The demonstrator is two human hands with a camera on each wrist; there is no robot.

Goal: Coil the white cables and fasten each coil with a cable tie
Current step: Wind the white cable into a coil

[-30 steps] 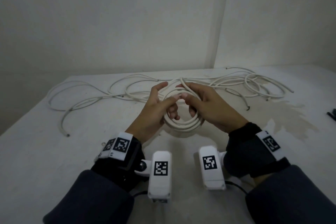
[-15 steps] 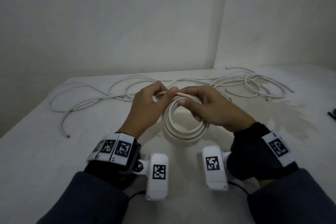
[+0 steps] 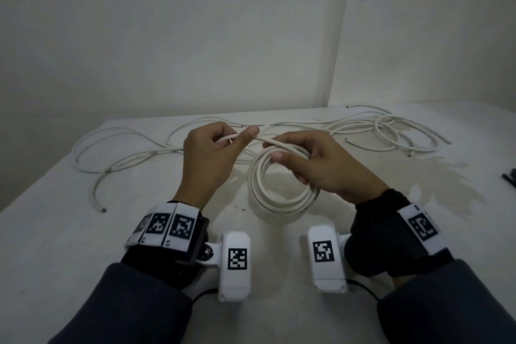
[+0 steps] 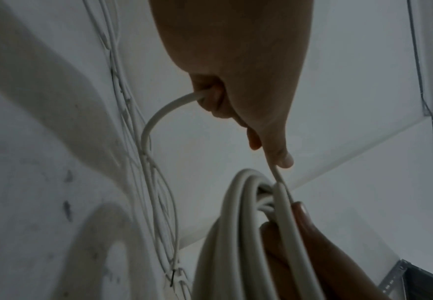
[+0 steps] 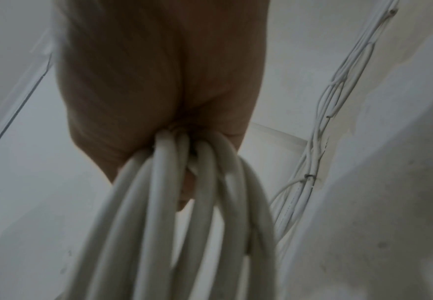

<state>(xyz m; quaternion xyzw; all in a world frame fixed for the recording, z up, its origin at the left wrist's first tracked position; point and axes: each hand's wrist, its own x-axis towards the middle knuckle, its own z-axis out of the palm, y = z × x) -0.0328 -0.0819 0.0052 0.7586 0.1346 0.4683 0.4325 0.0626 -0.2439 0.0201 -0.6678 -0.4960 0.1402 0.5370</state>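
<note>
At frame centre, the right hand [image 3: 326, 167] grips a round coil of white cable [image 3: 282, 190]; the left hand [image 3: 208, 160] pinches its free strand [image 3: 261, 139], apparently taut.

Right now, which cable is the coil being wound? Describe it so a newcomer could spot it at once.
Start at the white table and find the two hands at its middle. The coil hangs from the right hand, which grips its top, while the left hand holds its free strand. Unlike the loose cables sprawled flat behind, it is a tight, stacked ring held upright.
</note>
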